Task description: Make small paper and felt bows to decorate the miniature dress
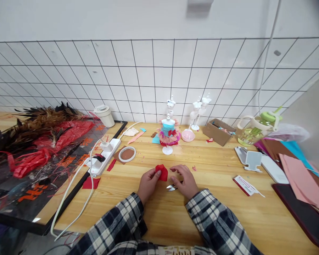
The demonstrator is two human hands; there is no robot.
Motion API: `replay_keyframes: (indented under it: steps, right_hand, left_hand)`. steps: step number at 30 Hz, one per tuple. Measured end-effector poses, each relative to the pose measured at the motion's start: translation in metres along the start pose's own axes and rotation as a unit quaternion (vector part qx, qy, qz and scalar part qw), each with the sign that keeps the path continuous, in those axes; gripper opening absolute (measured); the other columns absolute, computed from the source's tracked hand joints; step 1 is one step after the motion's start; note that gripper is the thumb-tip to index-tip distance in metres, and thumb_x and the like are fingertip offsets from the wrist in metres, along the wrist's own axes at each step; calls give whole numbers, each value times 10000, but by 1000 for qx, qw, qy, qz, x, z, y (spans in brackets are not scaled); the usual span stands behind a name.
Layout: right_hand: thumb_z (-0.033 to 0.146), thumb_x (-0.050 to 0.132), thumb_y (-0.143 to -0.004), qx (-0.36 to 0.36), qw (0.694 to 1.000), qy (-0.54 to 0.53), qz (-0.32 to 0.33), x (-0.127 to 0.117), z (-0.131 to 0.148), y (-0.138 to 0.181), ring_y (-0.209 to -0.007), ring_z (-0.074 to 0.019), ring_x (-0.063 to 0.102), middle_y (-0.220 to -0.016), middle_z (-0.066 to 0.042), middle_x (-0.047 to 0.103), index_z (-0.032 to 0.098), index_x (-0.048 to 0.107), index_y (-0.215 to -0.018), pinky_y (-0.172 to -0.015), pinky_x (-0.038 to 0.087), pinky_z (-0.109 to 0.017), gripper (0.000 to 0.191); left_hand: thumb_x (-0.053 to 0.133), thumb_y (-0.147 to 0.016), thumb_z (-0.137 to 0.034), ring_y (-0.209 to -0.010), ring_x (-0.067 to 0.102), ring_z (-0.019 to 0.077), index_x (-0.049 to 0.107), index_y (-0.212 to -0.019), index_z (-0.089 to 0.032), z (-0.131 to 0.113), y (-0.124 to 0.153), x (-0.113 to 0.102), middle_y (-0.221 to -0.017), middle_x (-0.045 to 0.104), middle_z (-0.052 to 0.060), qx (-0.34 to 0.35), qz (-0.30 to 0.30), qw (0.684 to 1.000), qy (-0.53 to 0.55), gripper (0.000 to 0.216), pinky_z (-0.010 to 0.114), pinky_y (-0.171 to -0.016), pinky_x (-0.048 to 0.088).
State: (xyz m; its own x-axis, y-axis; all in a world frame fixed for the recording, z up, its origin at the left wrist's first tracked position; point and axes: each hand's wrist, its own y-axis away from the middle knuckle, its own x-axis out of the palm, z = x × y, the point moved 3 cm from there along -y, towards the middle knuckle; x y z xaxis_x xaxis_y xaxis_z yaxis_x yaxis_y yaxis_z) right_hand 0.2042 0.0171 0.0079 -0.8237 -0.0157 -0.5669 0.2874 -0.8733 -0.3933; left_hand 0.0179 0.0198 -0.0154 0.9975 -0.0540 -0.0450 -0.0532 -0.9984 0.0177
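My left hand (149, 183) pinches a small red folded piece of paper or cloth (162, 173) between thumb and fingers. To its right, my right hand (186, 181) is curled over a small pair of metal snips (171, 188). Only the blades show, pointing left and slightly apart; the handles are hidden under the palm. The right thumb and index finger stand apart, close to the red piece but not touching it. Beyond both hands, a small white dress form (167, 150) wears a blue, pink and red ruffled dress (168, 134) with a red bow.
A white power strip (105, 157) with cables, a roll of tape (127, 154) and red scraps (91, 183) lie left. Behind are a pink bowl (188, 135), more dress forms and a cardboard box (219, 132). A phone stand (253, 161) and pink sheets (303, 179) lie right.
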Motion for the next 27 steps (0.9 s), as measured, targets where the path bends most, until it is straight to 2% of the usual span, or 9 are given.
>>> replay_keyframes:
  steps: [2, 4, 9, 11, 14, 17, 20, 23, 27]
  right_hand:
    - [380, 652, -805, -26, 995, 67, 69, -6, 0, 1, -1006, -251, 545, -1056, -77, 643, 231, 637, -1077, -896, 411, -411, 311]
    - [334, 704, -757, -23, 986, 118, 112, -10, -4, 4, -1032, -261, 534, -1069, -65, 639, 241, 653, -974, -914, 391, -426, 242]
    - [212, 633, -798, 12, 984, 128, 120, -3, -13, 7, -909, -230, 555, -907, -59, 644, 205, 565, -796, -809, 423, -370, 68]
    - [226, 552, -855, 46, 989, 98, 104, 1, -12, 8, -854, -221, 575, -859, -59, 651, 208, 537, -829, -763, 433, -350, 35]
    - [278, 396, -941, 136, 990, -15, 43, 8, -7, 10, -697, -174, 605, -835, -34, 683, 221, 467, -924, -676, 448, -308, 93]
    - [360, 422, -927, 188, 970, -156, -2, 25, 4, 14, -573, -152, 581, -666, 30, 642, 228, 434, -998, -603, 455, -277, 150]
    - [418, 516, -841, 221, 933, -281, 43, 51, 15, 18, -532, -140, 566, -678, 24, 626, 222, 504, -956, -520, 461, -261, 228]
    - [418, 507, -835, 265, 906, -319, 78, 67, 20, 22, -488, -121, 563, -794, 0, 670, 221, 511, -965, -472, 453, -251, 236]
    - [378, 480, -875, 282, 922, -247, 99, 66, 23, 22, -461, -123, 525, -609, 37, 615, 207, 516, -1013, -488, 407, -241, 223]
  left_hand:
    - [625, -814, -460, -865, 655, 212, 711, -975, -159, 6, -4, -5, -922, 739, 55, -25, -33, 996, 82, 351, 330, -823, 495]
    - [660, -791, -449, -892, 659, 212, 695, -1011, -154, 13, -8, -7, -962, 737, 66, -39, -52, 986, 152, 370, 345, -860, 492]
    - [765, -686, -402, -912, 655, 193, 680, -985, -142, 17, -12, -10, -1011, 725, 81, -46, -98, 968, 225, 405, 341, -883, 489]
    - [758, -693, -414, -866, 655, 173, 681, -968, -142, 14, -11, -10, -967, 723, 71, -56, -108, 961, 247, 395, 321, -852, 497]
    - [761, -698, -411, -781, 643, 141, 687, -911, -139, 9, -9, -10, -859, 711, 43, -75, -112, 948, 287, 354, 287, -799, 504]
    - [781, -684, -380, -774, 633, 125, 686, -892, -143, 7, -9, -11, -845, 703, 29, -82, -118, 935, 323, 329, 264, -776, 503]
    - [796, -673, -346, -766, 626, 112, 685, -899, -146, 6, -9, -12, -864, 703, 31, -88, -125, 927, 342, 322, 235, -731, 503]
    - [811, -653, -303, -772, 631, 111, 694, -914, -144, 6, -9, -12, -895, 712, 41, -100, -134, 920, 354, 327, 215, -705, 499]
    - [813, -645, -285, -818, 639, 124, 713, -919, -150, 3, -9, -9, -935, 726, 44, -103, -130, 925, 342, 321, 225, -746, 498]
